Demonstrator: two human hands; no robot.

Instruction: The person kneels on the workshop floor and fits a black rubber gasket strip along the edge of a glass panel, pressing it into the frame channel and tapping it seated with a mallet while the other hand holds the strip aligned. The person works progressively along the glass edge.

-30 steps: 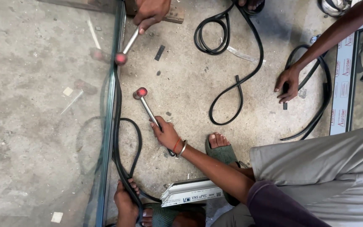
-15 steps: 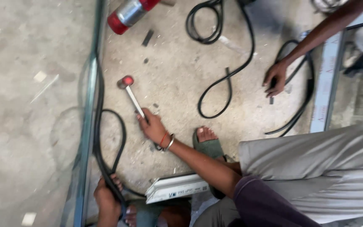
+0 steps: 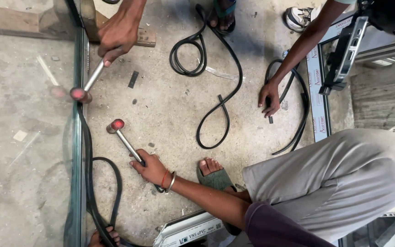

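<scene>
My right hand is closed firmly around the metal handle of a red-headed mallet, and its head rests on the concrete floor, just beside the edge of the glass pane but not touching it. My left hand is cut by the lower border of the view; as much as I can see, its fingers are curled on the black rubber strip where it meets the glass. I judge the work to be somewhere in the middle. The strip lies tight along the glass edge in the upper and middle part, so that stretch looks already pressed in. Lower down it leaves the edge and makes a free loop on the floor, so this part is not yet seated. A co-worker's hand at the top grips a second mallet, whose head is blurred right at the glass edge. Another person's hand lies with spread fingers on the floor, touching a different strip near a white frame profile. More loose strips lie coiled in the middle of the floor, well apart from the glass, and these seem still unused
</scene>
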